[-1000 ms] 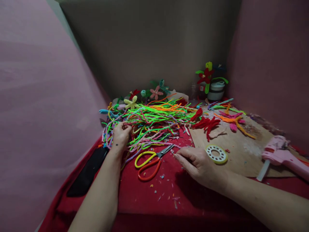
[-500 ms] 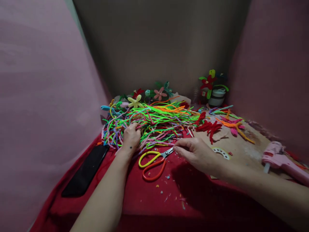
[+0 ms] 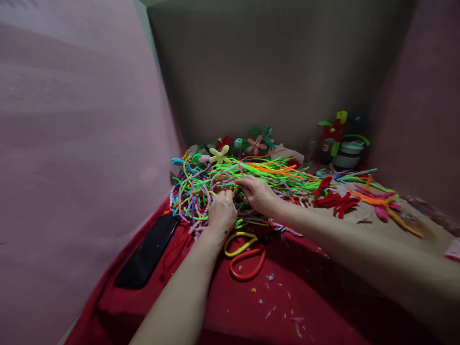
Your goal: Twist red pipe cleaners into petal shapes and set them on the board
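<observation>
A tangled heap of coloured pipe cleaners [image 3: 287, 179] lies across the middle of the table, many of them bright green and orange. My left hand [image 3: 222, 211] is closed at its front edge, fingers curled round pipe cleaners; the fingertips are partly hidden. Just right of it, my right hand [image 3: 259, 194] reaches over the heap, thumb and fingers pinched on a pipe cleaner. Below both hands, scissors [image 3: 247, 277] with one yellow and one red handle rest on the red cloth [image 3: 215, 306], their blades partly in shadow.
A black phone [image 3: 145, 254] lies at the left. Pipe-cleaner flowers [image 3: 256, 144] stand behind the heap, near a lidded cup [image 3: 348, 153]. Red pieces [image 3: 336, 203] and an orange piece [image 3: 381, 203] lie on a board at the right. Small scraps dot the cloth.
My right hand has moved from beside the scissor tips up and left into the heap, close to my left hand. The view has shifted, so the glue gun is almost out of sight.
</observation>
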### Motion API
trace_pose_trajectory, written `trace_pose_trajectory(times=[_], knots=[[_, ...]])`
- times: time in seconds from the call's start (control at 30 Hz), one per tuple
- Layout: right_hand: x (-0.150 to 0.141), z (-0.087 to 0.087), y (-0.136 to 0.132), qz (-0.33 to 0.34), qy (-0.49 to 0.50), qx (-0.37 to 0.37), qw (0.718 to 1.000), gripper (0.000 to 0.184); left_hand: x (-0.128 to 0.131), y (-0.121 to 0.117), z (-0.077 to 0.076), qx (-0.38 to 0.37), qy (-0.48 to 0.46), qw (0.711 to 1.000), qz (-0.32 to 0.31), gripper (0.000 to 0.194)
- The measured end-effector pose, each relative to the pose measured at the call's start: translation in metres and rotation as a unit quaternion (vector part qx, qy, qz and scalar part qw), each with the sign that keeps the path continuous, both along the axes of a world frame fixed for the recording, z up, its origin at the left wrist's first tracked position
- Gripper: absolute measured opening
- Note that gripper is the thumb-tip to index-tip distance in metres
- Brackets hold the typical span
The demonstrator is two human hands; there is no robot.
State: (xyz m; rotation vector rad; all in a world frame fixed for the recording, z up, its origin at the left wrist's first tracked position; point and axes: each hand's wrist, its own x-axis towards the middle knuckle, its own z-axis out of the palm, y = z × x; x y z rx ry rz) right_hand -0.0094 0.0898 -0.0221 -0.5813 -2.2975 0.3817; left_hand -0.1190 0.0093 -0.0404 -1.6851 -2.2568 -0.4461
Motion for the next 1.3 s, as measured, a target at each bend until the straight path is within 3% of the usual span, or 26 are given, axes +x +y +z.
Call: trace_pose_trajectory(times=[0.13,0.23,0.33,0.6,0.87,1.3], knots=[[-0.017,0.007,0.016,-0.019,-0.098,0.053,0.994,0.047,0.006,-0.001,0.001,-0.027,0.009,1.000,-0.011,0.027],[-0.019,0.011,0.021,-0.052,-0.218,0.092,0.970,0.040,0.007,-0.002,0.003,-0.035,-0.002,0.999,-0.008,0.026],[-0.018,0.009,0.021,-0.070,-0.253,0.127,0.957,0.035,0.003,-0.002,0.005,-0.025,-0.036,0.999,0.026,0.032],[-0.015,-0.003,0.022,-0.053,-0.217,0.142,0.964,0.032,-0.041,0.004,0.007,0.046,-0.138,0.978,0.147,0.030],[-0.010,-0.008,0.029,-0.018,-0.173,0.109,0.979,0.034,-0.052,0.006,0.005,0.104,-0.171,0.973,0.112,0.028],[-0.017,0.006,0.049,-0.080,-0.060,-0.004,0.995,0.015,-0.045,0.004,0.006,0.148,-0.173,0.969,0.097,0.016]])
